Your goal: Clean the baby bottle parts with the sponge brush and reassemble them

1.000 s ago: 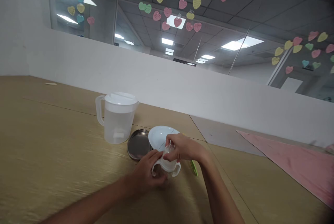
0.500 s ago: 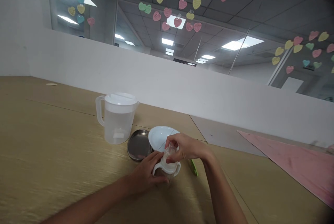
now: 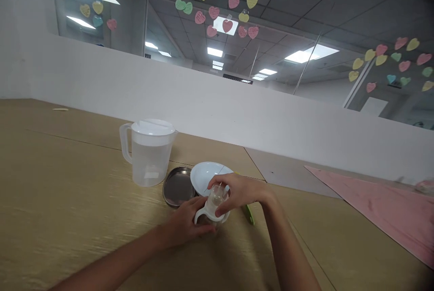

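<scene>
A small clear cup with white side handles [image 3: 200, 213], like a baby's training cup, stands on the table. My left hand [image 3: 186, 219] is wrapped round its left side, thumb low in front. My right hand [image 3: 235, 193] grips the clear top part [image 3: 216, 196] of the cup, fingers behind and thumb at the front near the white collar. Just behind are a white bowl [image 3: 204, 176], partly covered by my right hand, and a round metal dish [image 3: 176, 188]. Beneath my right wrist a green object [image 3: 248, 215] shows only in part.
A translucent lidded pitcher [image 3: 151, 157] with a pale fill stands left of the dish, its handle to the left. A pink sheet [image 3: 379, 209] lies at the right. The white wall [image 3: 203, 101] bounds the table at the back.
My right hand has shifted slightly on the clear top, its thumb now lower by the white collar. The left hand keeps its hold; the whole view has moved a little.
</scene>
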A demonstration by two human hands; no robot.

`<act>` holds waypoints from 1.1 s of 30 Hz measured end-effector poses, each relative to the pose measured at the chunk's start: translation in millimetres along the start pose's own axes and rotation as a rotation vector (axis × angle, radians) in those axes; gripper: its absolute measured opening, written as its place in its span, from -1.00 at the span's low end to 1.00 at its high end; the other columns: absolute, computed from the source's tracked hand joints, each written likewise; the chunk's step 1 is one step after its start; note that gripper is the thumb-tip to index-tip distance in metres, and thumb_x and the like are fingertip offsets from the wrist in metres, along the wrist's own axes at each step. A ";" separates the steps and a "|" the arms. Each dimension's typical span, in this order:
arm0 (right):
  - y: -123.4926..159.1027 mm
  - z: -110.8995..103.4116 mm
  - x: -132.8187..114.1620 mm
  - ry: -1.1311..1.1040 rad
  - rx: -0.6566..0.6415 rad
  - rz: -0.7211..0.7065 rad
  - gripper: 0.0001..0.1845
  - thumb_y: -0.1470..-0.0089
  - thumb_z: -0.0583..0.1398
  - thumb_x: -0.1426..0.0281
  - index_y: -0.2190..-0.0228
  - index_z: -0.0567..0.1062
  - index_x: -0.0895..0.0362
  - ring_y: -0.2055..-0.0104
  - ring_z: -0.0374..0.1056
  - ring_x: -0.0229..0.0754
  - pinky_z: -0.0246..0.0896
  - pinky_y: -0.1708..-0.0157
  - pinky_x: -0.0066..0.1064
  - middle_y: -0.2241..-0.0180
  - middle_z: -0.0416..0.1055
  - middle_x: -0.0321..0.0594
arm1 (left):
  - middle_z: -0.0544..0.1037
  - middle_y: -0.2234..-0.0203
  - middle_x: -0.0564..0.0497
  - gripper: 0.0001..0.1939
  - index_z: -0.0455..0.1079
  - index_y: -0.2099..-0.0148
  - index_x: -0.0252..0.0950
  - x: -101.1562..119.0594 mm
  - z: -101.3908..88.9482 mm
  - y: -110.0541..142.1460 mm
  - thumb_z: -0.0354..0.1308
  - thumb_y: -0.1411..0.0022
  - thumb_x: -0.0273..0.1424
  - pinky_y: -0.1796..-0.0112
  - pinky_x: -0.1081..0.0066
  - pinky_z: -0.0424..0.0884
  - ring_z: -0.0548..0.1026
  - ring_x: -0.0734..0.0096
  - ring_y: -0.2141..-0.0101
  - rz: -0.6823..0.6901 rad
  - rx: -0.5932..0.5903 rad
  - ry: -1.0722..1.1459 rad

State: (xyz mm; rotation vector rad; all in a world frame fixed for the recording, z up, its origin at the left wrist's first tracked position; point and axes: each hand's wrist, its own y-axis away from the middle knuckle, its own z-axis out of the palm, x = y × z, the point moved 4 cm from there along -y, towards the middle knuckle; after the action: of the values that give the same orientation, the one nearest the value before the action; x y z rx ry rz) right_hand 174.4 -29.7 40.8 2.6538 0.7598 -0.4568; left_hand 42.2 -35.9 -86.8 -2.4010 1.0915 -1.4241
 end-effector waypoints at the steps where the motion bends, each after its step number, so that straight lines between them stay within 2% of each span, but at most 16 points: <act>1: -1.1 0.1 0.5 0.009 0.010 -0.005 -0.36 0.34 0.38 0.20 0.12 0.42 0.00 0.31 0.29 -0.24 0.13 0.44 -0.50 0.26 0.37 -0.31 | 0.48 0.08 -0.03 -0.41 0.31 -0.08 -0.21 0.2 -1.1 -0.1 0.25 -0.03 -0.10 0.07 0.30 0.32 0.44 0.18 0.12 -0.007 0.003 -0.001; 8: -5.3 -0.3 5.3 -0.003 0.009 -0.027 -0.45 0.30 0.36 0.16 0.20 0.47 0.07 0.35 0.30 -0.26 0.13 0.44 -0.51 0.35 0.40 -0.31 | 0.47 0.03 -0.08 -0.38 0.24 -0.15 -0.23 2.0 -5.1 0.2 0.20 -0.09 -0.10 0.02 0.27 0.30 0.42 0.14 0.06 0.042 -0.035 -0.054; 18: -1.9 -2.1 5.3 -0.043 -0.002 -0.058 -0.48 0.19 0.30 0.08 0.17 0.46 0.04 0.26 0.31 -0.20 0.16 0.35 -0.48 0.27 0.41 -0.28 | 0.47 0.02 -0.06 -0.40 0.24 -0.14 -0.23 1.1 -4.3 0.4 0.21 -0.09 -0.14 0.03 0.29 0.32 0.43 0.17 0.06 0.068 -0.012 -0.005; 25: 3.2 -3.7 3.7 0.004 0.008 -0.035 -0.51 0.11 0.25 0.08 0.13 0.43 0.01 0.27 0.29 -0.21 0.13 0.40 -0.48 0.24 0.39 -0.28 | 0.48 0.04 -0.07 -0.40 0.26 -0.14 -0.23 0.3 -4.3 0.3 0.23 -0.07 -0.16 0.04 0.27 0.33 0.44 0.15 0.08 0.052 0.004 0.011; 28: 6.9 -2.6 -0.5 0.054 0.027 0.006 -0.51 0.11 0.25 0.11 0.12 0.41 0.01 0.28 0.29 -0.20 0.11 0.41 -0.47 0.23 0.38 -0.27 | 0.48 0.04 -0.06 -0.39 0.24 -0.15 -0.21 1.8 -5.0 0.3 0.23 -0.07 -0.17 0.04 0.27 0.33 0.44 0.15 0.07 0.054 0.004 0.009; 33: 23.1 -5.6 -10.4 0.102 0.131 0.004 -0.56 0.11 0.23 0.36 0.11 0.35 -0.03 0.14 0.27 -0.13 0.14 0.27 -0.41 0.15 0.34 -0.26 | 0.48 0.04 -0.03 -0.41 0.24 -0.16 -0.19 4.2 -7.6 1.1 0.23 -0.09 -0.19 0.04 0.29 0.32 0.44 0.18 0.08 0.038 0.009 0.014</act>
State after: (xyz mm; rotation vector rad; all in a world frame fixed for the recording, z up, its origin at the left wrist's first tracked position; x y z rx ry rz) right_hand 180.1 -50.5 55.2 2.8187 0.7787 -0.3849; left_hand 36.7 -37.7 -80.2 -2.3547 1.1251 -1.4323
